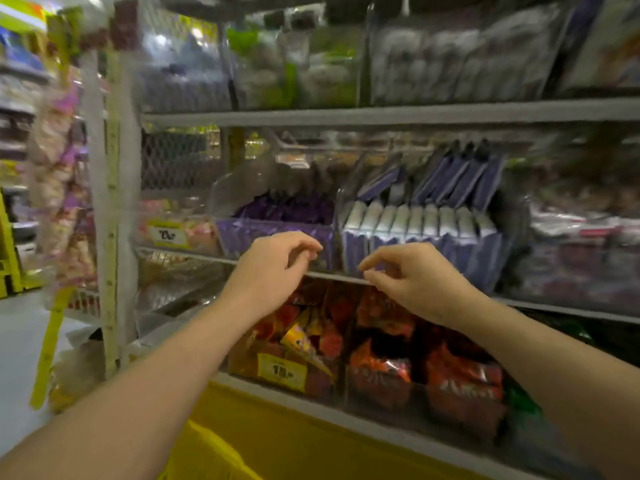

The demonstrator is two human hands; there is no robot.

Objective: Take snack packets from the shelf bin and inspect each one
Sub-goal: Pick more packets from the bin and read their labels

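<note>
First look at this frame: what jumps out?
A left hand and right hand are raised at centre with fingers loosely curled, holding nothing, in front of the grey middle shelf. Just behind them, a clear plastic bin holds crumpled purple snack packets, beside a row of upright purple-and-white packets. Below, the red and orange snack packets with a yellow price tag are the brightest patch.

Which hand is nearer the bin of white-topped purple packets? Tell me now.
Right. The right hand is in front of the white-topped packet bin's lower left corner; the left hand is in front of the neighbouring dark purple packets.
</note>
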